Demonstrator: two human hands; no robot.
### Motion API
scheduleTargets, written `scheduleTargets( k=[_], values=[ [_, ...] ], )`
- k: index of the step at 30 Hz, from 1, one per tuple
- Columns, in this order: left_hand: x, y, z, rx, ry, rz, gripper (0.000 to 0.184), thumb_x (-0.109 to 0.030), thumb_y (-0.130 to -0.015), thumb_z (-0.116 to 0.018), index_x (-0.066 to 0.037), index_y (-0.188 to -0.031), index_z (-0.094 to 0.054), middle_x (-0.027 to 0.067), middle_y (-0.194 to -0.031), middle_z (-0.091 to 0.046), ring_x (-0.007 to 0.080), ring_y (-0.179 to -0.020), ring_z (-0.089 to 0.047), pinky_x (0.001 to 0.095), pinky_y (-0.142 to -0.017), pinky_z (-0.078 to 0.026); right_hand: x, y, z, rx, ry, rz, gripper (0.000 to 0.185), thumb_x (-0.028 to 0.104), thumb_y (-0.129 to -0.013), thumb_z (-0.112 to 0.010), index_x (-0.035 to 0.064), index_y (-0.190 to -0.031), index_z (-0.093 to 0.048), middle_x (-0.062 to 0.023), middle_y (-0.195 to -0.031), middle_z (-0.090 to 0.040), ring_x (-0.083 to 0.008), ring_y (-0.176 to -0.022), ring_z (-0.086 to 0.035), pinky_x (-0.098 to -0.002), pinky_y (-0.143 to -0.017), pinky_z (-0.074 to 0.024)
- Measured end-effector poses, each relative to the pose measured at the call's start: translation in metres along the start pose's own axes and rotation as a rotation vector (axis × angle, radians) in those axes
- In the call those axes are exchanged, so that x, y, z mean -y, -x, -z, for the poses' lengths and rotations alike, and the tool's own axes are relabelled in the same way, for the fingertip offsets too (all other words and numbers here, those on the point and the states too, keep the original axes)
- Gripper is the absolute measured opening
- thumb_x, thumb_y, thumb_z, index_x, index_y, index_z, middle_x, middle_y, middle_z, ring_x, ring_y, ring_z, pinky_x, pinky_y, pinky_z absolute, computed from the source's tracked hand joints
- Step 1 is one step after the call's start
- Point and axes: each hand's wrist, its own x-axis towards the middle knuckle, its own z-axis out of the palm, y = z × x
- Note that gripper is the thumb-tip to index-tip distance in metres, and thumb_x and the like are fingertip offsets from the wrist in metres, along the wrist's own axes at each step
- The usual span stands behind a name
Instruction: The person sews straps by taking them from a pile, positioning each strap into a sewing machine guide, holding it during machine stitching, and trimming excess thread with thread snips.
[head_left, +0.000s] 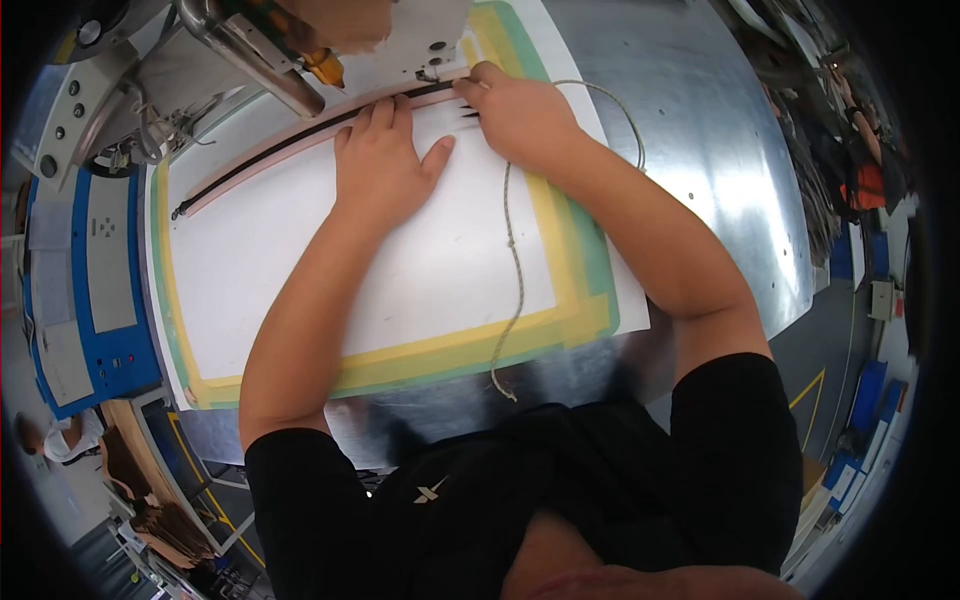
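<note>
A long pink strip with a black band down its middle (290, 140), zipper-like, lies in a slight curve across the white sheet (420, 270). My left hand (385, 170) rests flat, fingertips pressing the strip's lower edge and thumb apart. At the strip's right end, my right hand (525, 120) is closed, thumb and forefinger pinching there. Two dark points of thread snips (469, 110) stick out from under that hand, whose palm hides the rest. A thin knotted cord (512, 245) trails from beneath it toward the table's front edge and loops round to the right.
A sewing machine head (250, 50) with a metal post overhangs the strip at upper left. Yellow tape (450, 345) and green tape borders the sheet. The metal tabletop (690, 130) extends right. A blue control panel (110, 290) stands left; other people are in the background.
</note>
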Motion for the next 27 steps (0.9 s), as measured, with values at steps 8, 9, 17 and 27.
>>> scheduleTargets(
  k=[8, 9, 17, 27],
  values=[
    [0.002, -0.001, -0.008, -0.053, -0.012, -0.039, 0.069, -0.051, -0.093, -0.068, 0.003, -0.136, -0.06, 0.0153, -0.133, -0.064, 0.0331, -0.126, -0.057, 0.0485, -0.101, -0.043, 0.0, -0.004, -0.008, -0.036, -0.026, 0.058, 0.045, 0.007, -0.092, -0.058, 0.0114, -0.136, -0.067, -0.0055, -0.121, -0.065, -0.0289, -0.095, -0.072, -0.042, -0.076, -0.0589],
    [0.0, -0.002, -0.008, -0.053, -0.008, -0.041, 0.069, -0.051, -0.092, -0.068, 0.003, -0.136, -0.06, 0.0153, -0.133, -0.064, 0.033, -0.126, -0.058, 0.0484, -0.101, -0.043, 0.0, -0.003, -0.008, -0.04, -0.037, 0.07, 0.045, 0.007, -0.092, -0.058, 0.0119, -0.136, -0.067, -0.0055, -0.121, -0.066, -0.0291, -0.094, -0.072, -0.0421, -0.076, -0.0589],
    [0.0, -0.003, -0.006, -0.029, 0.036, -0.024, 0.069, -0.05, -0.091, -0.069, 0.002, -0.135, -0.061, 0.015, -0.133, -0.064, 0.0324, -0.125, -0.058, 0.0486, -0.099, -0.043, 0.009, -0.005, -0.011, -0.004, -0.047, 0.077, 0.044, 0.007, -0.093, -0.057, 0.0131, -0.136, -0.065, -0.0059, -0.119, -0.065, -0.0299, -0.093, -0.072, -0.0434, -0.077, -0.0588],
    [0.033, 0.014, 0.015, 0.058, 0.036, 0.083, 0.064, -0.05, -0.095, -0.067, -0.005, -0.139, -0.062, 0.015, -0.139, -0.063, 0.0318, -0.13, -0.059, 0.0504, -0.105, -0.042, 0.012, -0.01, -0.005, 0.042, 0.009, 0.058, 0.043, 0.006, -0.095, -0.054, 0.0135, -0.137, -0.063, -0.0081, -0.122, -0.063, -0.0307, -0.098, -0.072, -0.0449, -0.08, -0.0593]
  ],
)
